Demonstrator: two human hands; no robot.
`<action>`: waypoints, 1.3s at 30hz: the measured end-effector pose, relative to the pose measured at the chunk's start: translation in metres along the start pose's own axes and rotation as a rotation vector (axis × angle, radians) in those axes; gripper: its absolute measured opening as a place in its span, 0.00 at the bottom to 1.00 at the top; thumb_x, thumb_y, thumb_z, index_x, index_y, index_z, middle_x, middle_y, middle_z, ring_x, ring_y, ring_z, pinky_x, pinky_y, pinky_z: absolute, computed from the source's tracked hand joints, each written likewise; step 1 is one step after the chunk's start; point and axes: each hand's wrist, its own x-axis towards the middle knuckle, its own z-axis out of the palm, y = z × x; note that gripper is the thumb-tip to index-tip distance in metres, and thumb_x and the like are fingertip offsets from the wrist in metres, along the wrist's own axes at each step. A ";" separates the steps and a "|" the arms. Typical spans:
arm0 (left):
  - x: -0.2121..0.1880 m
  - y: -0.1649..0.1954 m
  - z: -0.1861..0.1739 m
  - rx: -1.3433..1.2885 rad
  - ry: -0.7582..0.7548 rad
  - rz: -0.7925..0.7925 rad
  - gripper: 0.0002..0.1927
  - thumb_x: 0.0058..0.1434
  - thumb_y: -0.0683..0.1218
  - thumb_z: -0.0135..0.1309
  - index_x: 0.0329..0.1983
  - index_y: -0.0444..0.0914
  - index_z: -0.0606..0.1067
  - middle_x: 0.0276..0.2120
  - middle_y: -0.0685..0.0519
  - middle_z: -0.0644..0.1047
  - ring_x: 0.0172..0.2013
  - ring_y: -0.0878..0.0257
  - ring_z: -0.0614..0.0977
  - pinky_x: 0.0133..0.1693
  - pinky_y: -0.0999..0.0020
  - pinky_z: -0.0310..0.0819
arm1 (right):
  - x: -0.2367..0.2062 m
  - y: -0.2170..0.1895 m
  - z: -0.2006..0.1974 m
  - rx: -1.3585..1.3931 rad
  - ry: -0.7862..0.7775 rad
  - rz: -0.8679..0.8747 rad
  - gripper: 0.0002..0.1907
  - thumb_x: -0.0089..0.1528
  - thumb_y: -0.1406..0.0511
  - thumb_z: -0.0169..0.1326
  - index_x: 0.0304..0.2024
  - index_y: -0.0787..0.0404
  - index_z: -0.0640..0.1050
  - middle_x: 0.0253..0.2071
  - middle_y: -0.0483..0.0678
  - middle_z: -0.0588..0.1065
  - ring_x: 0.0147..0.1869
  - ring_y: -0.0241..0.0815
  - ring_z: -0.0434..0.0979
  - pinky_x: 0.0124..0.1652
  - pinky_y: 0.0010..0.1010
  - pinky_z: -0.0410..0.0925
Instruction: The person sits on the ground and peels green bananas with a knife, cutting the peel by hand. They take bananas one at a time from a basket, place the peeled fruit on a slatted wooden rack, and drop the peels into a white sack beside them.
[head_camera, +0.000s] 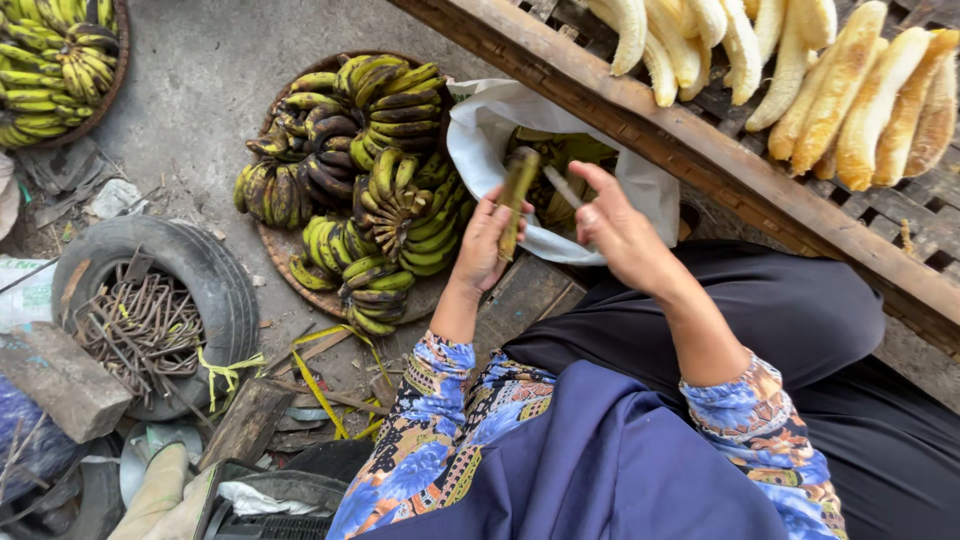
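You are seated over a rough grey concrete floor littered with scraps, looking down past your dark lap and patterned blue sleeves. Your left hand has its fingers curled shut around a green banana, which stands nearly upright in that grip, its top end poking out above your fingertips. Your right hand sits just beside it, fingers closed on a small knife whose thin blade points toward the banana's upper part; whether the blade touches the skin you cannot tell from this angle. Directly beyond both sets of fingers lies an open white sack with green peelings inside, its mouth just behind the banana. To the outer side of your left fingers rests a round woven tray heaped with bunches of green-and-black bananas, close to the sack's edge. Beyond your right fingers a wooden slatted rack runs diagonally, carrying a row of peeled pale yellow bananas. Well apart from your left hand, farther out on that side, an old tyre lies flat with a tangle of dry sticks in its centre, and a second basket of green bananas shows in the far corner.
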 end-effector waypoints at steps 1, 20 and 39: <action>0.000 -0.001 0.008 0.039 -0.065 -0.040 0.25 0.76 0.47 0.47 0.72 0.38 0.60 0.52 0.48 0.76 0.43 0.67 0.76 0.46 0.71 0.73 | 0.000 -0.003 -0.001 -0.124 0.026 -0.039 0.33 0.73 0.53 0.44 0.78 0.54 0.55 0.49 0.58 0.71 0.49 0.48 0.74 0.50 0.35 0.69; -0.009 0.033 0.098 1.610 0.187 0.557 0.26 0.62 0.51 0.64 0.64 0.47 0.75 0.44 0.55 0.79 0.36 0.55 0.84 0.37 0.61 0.78 | -0.002 -0.029 0.023 -0.749 0.249 -0.056 0.24 0.66 0.55 0.54 0.61 0.55 0.71 0.45 0.57 0.79 0.47 0.62 0.80 0.41 0.51 0.71; -0.001 0.024 0.074 1.334 0.111 0.879 0.26 0.62 0.45 0.65 0.61 0.44 0.69 0.52 0.56 0.79 0.55 0.55 0.82 0.68 0.49 0.63 | 0.028 0.031 0.011 0.349 0.086 0.340 0.18 0.74 0.52 0.41 0.53 0.56 0.70 0.26 0.41 0.67 0.26 0.33 0.62 0.26 0.28 0.58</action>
